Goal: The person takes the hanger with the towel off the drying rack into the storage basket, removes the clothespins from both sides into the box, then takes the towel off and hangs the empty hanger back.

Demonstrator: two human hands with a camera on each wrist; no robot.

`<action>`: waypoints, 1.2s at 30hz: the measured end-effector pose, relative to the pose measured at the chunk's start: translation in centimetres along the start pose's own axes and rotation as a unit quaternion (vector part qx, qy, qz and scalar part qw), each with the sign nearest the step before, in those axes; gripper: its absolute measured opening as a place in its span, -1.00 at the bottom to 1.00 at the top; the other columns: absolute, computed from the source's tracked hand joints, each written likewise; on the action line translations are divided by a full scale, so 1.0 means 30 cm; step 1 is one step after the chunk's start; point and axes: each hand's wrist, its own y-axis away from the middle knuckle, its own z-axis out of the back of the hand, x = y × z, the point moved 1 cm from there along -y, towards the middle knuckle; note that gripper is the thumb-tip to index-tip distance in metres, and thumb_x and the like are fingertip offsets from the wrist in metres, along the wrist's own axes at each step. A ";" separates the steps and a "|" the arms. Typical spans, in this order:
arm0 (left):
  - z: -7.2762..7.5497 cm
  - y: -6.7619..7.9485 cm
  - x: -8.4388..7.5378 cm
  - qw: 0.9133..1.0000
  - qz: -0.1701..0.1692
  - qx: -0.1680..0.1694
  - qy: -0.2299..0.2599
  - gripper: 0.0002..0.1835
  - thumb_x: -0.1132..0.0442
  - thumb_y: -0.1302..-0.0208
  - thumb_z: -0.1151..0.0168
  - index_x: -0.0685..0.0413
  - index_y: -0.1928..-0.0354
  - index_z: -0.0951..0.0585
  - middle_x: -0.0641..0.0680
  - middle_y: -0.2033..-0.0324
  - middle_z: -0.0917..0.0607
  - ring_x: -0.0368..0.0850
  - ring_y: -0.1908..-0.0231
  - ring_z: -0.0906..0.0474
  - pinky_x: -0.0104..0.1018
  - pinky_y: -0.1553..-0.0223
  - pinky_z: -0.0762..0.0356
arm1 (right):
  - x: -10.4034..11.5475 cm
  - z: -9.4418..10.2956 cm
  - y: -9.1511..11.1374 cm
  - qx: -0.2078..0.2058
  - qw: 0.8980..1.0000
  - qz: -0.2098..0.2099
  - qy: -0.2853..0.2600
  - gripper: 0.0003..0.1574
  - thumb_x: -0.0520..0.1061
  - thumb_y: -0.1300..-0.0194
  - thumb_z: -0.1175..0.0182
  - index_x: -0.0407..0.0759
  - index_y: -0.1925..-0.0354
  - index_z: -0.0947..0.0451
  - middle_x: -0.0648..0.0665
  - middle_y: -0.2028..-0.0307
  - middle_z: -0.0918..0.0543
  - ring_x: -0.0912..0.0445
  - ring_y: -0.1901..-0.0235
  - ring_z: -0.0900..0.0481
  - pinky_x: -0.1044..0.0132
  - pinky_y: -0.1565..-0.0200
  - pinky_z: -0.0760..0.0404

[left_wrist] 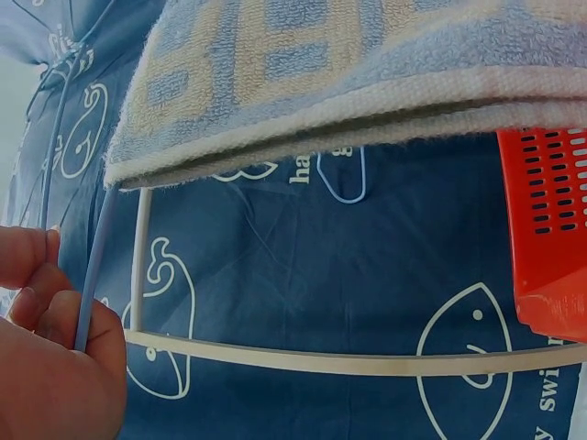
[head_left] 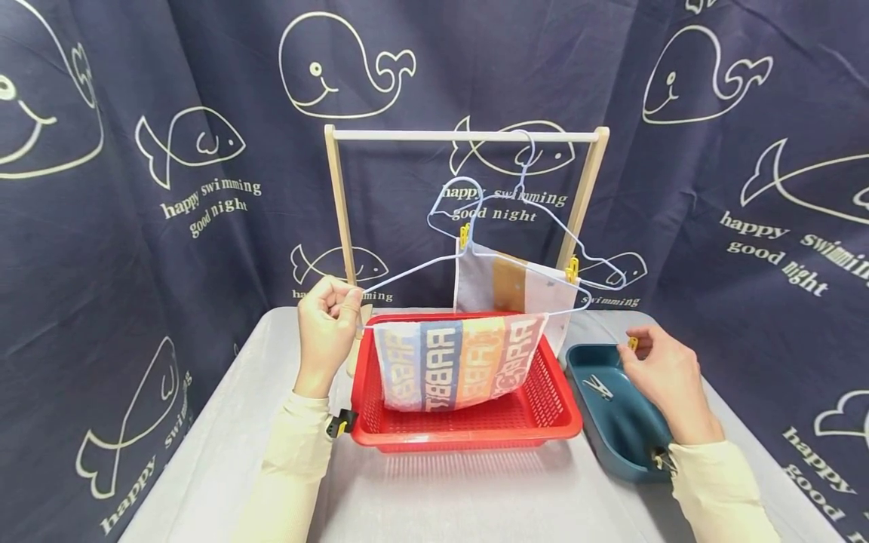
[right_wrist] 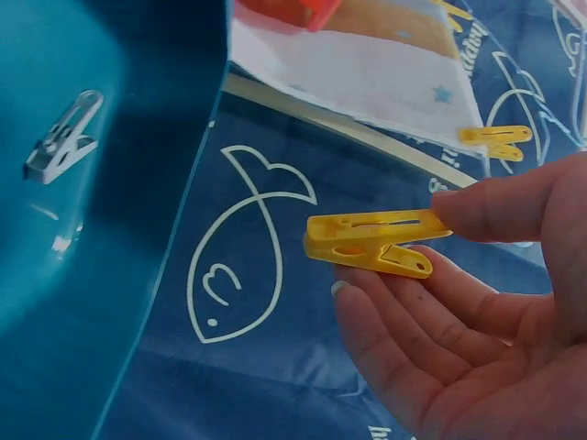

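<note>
My left hand [head_left: 329,324] grips the left end of a light blue clothes hanger [head_left: 414,265], held over the red basket. Folded across the hanger's lower bar is a striped towel with lettering [head_left: 451,366], hanging down into the basket. In the left wrist view the towel's white edge [left_wrist: 303,147] lies right of the fingers. My right hand [head_left: 661,377] is above the teal tray, pinching a yellow clothespin [right_wrist: 371,240] between thumb and fingers. A grey clothespin [right_wrist: 64,142] lies inside the tray.
The red basket [head_left: 468,436] stands mid-table, the teal tray [head_left: 627,475] right of it. Behind is a wooden rack [head_left: 584,196] with a white bar. Another hanger [head_left: 553,215] hangs there, holding a white and brown cloth [head_left: 509,283] with yellow clothespins [head_left: 572,269].
</note>
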 end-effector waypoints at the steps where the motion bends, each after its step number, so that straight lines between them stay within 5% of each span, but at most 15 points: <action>1: 0.001 -0.001 0.017 1.000 0.001 -0.002 -0.001 -0.94 0.60 -0.28 -0.24 0.46 0.37 -0.61 -0.12 0.73 -0.36 -0.39 0.71 -0.19 -0.56 0.65 -0.07 | -0.005 -0.005 -0.001 0.003 1.000 0.000 0.002 -0.57 -0.06 -0.33 -0.29 -0.30 -0.06 -0.58 -0.36 0.18 -0.74 -0.23 0.19 -0.64 -0.11 0.16 -0.51; 17: 0.009 -0.005 0.058 1.000 -0.011 0.005 0.006 -0.89 0.52 -0.29 -0.29 0.30 0.41 -0.64 -0.10 0.75 -0.39 -0.33 0.75 -0.20 -0.50 0.70 -0.07 | -0.038 -0.039 -0.022 0.043 0.998 0.041 0.037 -0.59 -0.09 -0.27 -0.30 -0.40 0.06 -0.63 -0.30 0.33 -0.71 -0.19 0.30 -0.62 -0.10 0.20 -0.51; 36: 0.016 -0.008 0.050 1.000 -0.013 0.001 0.008 -0.90 0.52 -0.30 -0.29 0.32 0.39 -0.64 -0.10 0.74 -0.41 -0.34 0.76 -0.23 -0.52 0.71 -0.09 | -0.066 -0.045 -0.057 0.178 0.982 0.020 0.067 -0.56 -0.07 -0.22 -0.33 -0.42 0.09 -0.64 -0.22 0.39 -0.67 -0.17 0.35 -0.57 -0.03 0.27 -0.55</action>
